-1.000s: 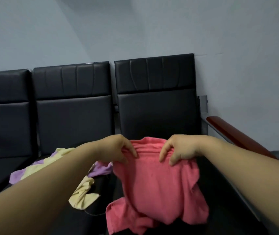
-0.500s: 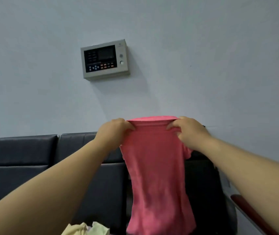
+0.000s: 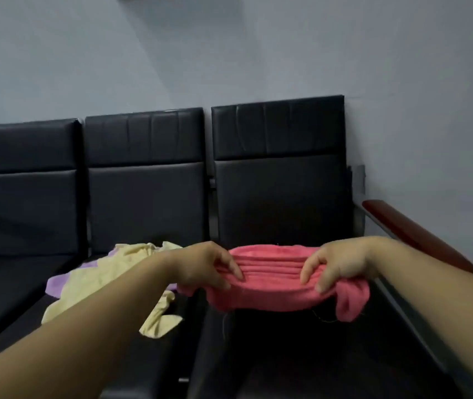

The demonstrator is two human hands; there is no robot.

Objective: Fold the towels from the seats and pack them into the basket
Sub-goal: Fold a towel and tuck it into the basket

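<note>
Head view: left grip (image 3: 203, 266) and right grip (image 3: 341, 264) each pinch one end of the bunched pink towel (image 3: 272, 289), held over the rightmost black seat (image 3: 287, 355). A yellow towel (image 3: 108, 279) and a purple towel (image 3: 56, 283) lie crumpled on the middle seat (image 3: 146, 197).

A waiting area: linked black padded seats (image 3: 278, 174) against a bare wall (image 3: 229, 53).

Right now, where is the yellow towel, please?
In the head view, the yellow towel lies crumpled on the middle seat, partly over a purple towel, left of the pink towel.
</note>
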